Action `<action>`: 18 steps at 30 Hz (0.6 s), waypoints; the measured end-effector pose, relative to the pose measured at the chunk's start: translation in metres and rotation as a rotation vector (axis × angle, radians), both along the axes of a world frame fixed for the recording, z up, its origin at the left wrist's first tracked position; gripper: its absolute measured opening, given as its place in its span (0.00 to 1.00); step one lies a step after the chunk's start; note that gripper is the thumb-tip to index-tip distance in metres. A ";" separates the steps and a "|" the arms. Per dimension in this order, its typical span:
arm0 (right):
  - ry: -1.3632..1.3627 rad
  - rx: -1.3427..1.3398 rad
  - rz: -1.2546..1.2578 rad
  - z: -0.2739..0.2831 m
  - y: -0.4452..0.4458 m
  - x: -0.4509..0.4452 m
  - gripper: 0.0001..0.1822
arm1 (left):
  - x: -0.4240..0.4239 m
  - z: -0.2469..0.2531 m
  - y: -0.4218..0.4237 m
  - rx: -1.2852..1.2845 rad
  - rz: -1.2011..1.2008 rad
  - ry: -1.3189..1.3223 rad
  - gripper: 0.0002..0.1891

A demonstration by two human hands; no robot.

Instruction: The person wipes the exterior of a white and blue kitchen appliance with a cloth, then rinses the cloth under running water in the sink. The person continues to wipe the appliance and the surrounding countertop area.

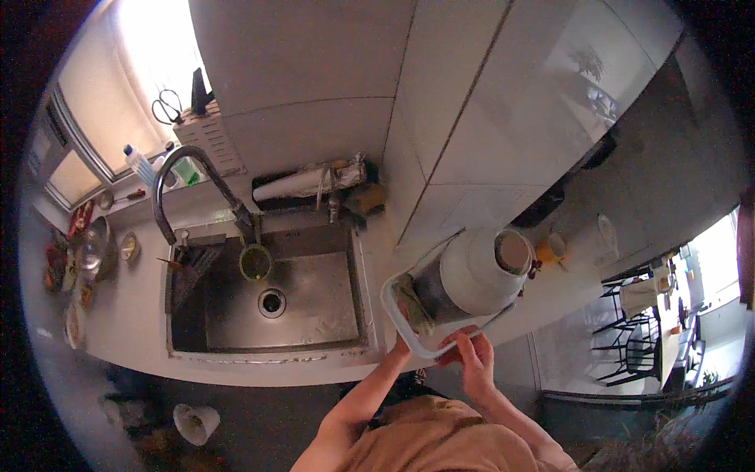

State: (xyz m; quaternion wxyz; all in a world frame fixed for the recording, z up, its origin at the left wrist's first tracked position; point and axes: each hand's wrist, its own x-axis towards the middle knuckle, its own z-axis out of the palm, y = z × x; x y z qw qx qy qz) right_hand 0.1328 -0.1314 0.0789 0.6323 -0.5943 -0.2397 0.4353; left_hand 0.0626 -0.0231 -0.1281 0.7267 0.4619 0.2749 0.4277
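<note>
A clear plastic container with a pale rim is at the counter's front edge, right of the sink, with something greenish inside its left end. My left hand grips its near left side; the fingers are partly hidden behind the wall. My right hand has its fingers and thumb on the near right rim. Just beyond and partly over the container in view stands a large white rounded vessel with a dark grey lower part and a round opening or lid on top. Whether it touches the container I cannot tell.
A steel sink with a curved faucet and a small green strainer lies to the left. Bowls line the far left counter. An orange cup stands at right. A white bin is below.
</note>
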 end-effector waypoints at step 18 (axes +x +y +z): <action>0.244 -0.197 0.264 0.057 0.020 -0.005 0.13 | 0.012 0.013 0.064 0.258 -0.010 0.150 0.23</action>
